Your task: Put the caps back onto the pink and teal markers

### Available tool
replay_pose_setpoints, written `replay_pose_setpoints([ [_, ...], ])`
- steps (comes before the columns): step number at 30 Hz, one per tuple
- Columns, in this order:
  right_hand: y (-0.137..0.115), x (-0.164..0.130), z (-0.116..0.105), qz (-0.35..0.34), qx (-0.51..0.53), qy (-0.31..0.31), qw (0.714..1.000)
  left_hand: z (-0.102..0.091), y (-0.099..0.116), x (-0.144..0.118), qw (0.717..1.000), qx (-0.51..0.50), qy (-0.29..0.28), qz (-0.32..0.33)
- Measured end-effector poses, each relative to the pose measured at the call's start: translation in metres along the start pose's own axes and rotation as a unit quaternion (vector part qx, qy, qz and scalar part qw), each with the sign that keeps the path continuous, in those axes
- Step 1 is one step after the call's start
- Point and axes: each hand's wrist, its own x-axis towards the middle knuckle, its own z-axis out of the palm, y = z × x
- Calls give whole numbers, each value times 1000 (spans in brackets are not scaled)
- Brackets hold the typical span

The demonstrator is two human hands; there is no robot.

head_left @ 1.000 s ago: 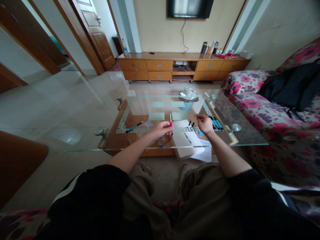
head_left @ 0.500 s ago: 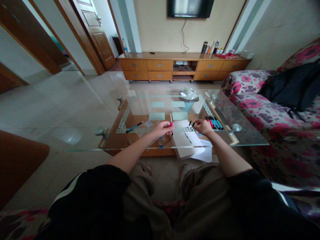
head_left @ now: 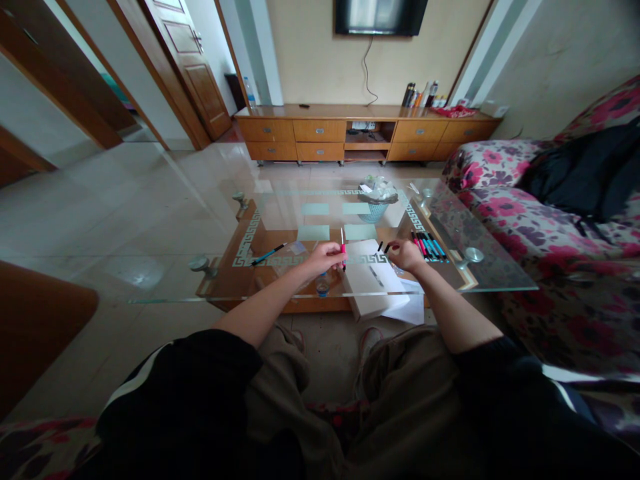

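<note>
My left hand point(head_left: 327, 256) pinches a pink pen point(head_left: 343, 248) upright over the glass table, its pale tip up and its dark end down. To the right, my right hand point(head_left: 406, 255) has its fingers closed at a small black pen cap point(head_left: 387, 249). Another black cap point(head_left: 381, 246) is just left of that one, apart from the fingers. Right of my right hand lies a row of several pens point(head_left: 430, 245), pink, black and blue. On the left part of the table rests a single blue and black pen point(head_left: 270, 254).
Under the glass tabletop point(head_left: 480, 277) are a white box point(head_left: 367, 293), paper sheets point(head_left: 407, 308) and a bottle point(head_left: 323, 285). A filled wastebasket point(head_left: 374, 210) shows beyond. A floral sofa point(head_left: 500, 207) with a black bag stands right; a wooden TV cabinet point(head_left: 320, 130) stands behind.
Almost nothing differs. My right hand has shifted very slightly beside the black cap; my left hand holds the pink pen in the same place.
</note>
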Motion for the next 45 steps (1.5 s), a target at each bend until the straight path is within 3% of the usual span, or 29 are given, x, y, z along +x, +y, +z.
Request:
replay_pose_setpoints([
  [19, 2, 1, 0, 14, -25, -26, 999, -1, -1, 1, 1000, 10, -7, -2],
  [31, -3, 1, 2, -42, 50, 89, 994, 0, -1, 0, 1000, 7, -8, -6],
  [39, -20, -6, 4, -55, 66, 96, 992, 3, 0, 0, 1000, 6, -6, -7],
  [45, -37, -10, -9, -77, 127, 183, 972, 3, -2, 1, 1000, 15, -8, -2],
])
